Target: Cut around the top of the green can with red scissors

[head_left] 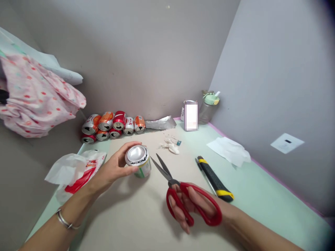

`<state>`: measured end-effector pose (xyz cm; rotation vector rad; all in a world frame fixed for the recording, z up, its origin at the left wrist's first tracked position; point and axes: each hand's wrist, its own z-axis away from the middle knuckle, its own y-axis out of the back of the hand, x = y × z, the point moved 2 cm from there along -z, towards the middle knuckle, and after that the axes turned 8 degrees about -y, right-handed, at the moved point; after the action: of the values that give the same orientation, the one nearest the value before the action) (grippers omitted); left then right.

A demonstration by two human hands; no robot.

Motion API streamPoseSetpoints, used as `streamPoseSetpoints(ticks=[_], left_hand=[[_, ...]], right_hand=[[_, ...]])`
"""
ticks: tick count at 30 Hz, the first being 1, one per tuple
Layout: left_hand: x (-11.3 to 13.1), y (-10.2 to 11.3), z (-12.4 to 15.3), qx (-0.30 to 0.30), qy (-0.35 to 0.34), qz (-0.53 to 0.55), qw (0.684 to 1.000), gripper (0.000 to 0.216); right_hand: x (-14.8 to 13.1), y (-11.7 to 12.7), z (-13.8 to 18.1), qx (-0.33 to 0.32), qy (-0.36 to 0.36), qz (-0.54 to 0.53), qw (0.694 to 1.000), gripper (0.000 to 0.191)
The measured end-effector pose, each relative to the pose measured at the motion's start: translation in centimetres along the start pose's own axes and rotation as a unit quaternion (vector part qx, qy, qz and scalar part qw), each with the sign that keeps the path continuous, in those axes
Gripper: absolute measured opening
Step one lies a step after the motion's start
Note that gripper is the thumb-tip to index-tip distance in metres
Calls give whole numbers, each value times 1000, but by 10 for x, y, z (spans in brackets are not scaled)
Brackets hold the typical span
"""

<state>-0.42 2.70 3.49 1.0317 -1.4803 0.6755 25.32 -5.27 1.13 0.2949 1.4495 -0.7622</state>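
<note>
My left hand [119, 164] is wrapped round an aluminium can [142, 170], its metal end facing up and a dark, jagged cut running along the near rim. In my right hand [187, 205] are red-handled scissors [171, 181], my fingers through the loops. The blades are slightly apart and point toward the can without visibly touching it. To the right of the scissors lies a black and yellow utility knife [216, 179].
Several drink cans [119, 120] lie stacked at the back wall, beside a cut metal sheet [162, 122]. Crumpled scraps [171, 144], a tissue [229, 151], a plastic bag [78, 170] and a lidded bottle [208, 108] are on the table. Pink spotted cloth [39, 94] hangs at left.
</note>
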Motion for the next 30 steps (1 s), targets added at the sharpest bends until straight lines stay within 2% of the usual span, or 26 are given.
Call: streamPoseSetpoints(ticks=[8,16,19,21,24,26,30], left_hand=[[16,-7,1,-25,-20,-62,998,62],[1,0,4,-41,-46,-99,993,67],[3,-5,5,-51,-36,-158,985,66],[6,-13,5,-63,-43,-196,978,64],[4,-25,5,-41,-59,-247,966,76],[0,-32,5,-11,-84,-251,964,82],[-8,-40,6,8,-127,-236,964,67]], right_hand=[[-1,-4,-3,-25,-14,-67,997,66],[5,-3,-4,-1,-42,-103,994,68],[5,-3,-5,-13,-54,-109,992,70],[3,-3,-6,8,-52,-103,993,69],[-1,-3,-6,45,-30,-69,996,65],[-1,-4,-5,38,-15,-46,998,64],[3,-3,-4,4,14,-15,1000,63]])
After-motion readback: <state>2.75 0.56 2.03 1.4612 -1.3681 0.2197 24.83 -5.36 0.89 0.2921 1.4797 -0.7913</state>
